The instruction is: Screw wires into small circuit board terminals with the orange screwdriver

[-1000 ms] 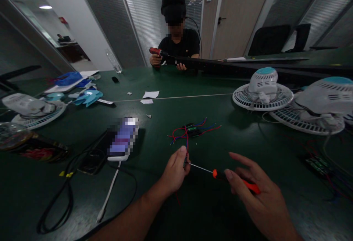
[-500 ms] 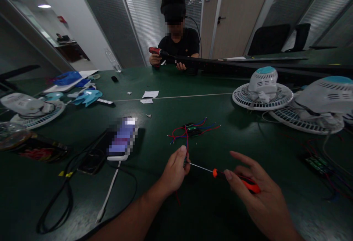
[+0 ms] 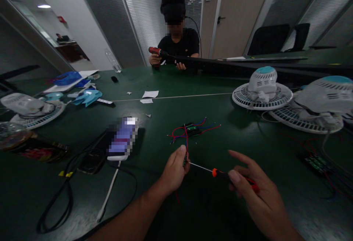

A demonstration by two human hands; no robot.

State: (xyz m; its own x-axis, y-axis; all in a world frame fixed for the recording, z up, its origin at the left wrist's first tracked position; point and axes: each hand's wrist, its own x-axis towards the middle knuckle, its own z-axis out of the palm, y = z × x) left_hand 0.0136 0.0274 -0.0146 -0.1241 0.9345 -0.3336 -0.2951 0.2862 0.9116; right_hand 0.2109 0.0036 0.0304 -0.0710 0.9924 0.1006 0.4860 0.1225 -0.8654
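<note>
Between the thumb and fingers of my left hand (image 3: 173, 171) is a small green circuit board (image 3: 184, 160), mostly covered by the hand, with red and blue wires running from it. My right hand (image 3: 259, 189) grips a screwdriver (image 3: 214, 172) with an orange and black handle, its index finger stretched out. The shaft points left and its tip meets the board's edge at my left fingertips; the exact contact is hidden. Just beyond my left hand lie more circuit boards (image 3: 192, 128) with red and blue wires.
A phone (image 3: 121, 138) on a white cable lies left, beside a dark bottle (image 3: 35, 145). White fan parts (image 3: 263, 86) stand at the right, near another wired board (image 3: 317, 162). Across the green table a person (image 3: 179, 42) holds a red power drill (image 3: 154, 51) against a long black bar (image 3: 220, 64).
My right thumb has shifted back along the screwdriver handle, and the handle appears turned, with less orange showing. My left hand and the board stay nearly where they were.
</note>
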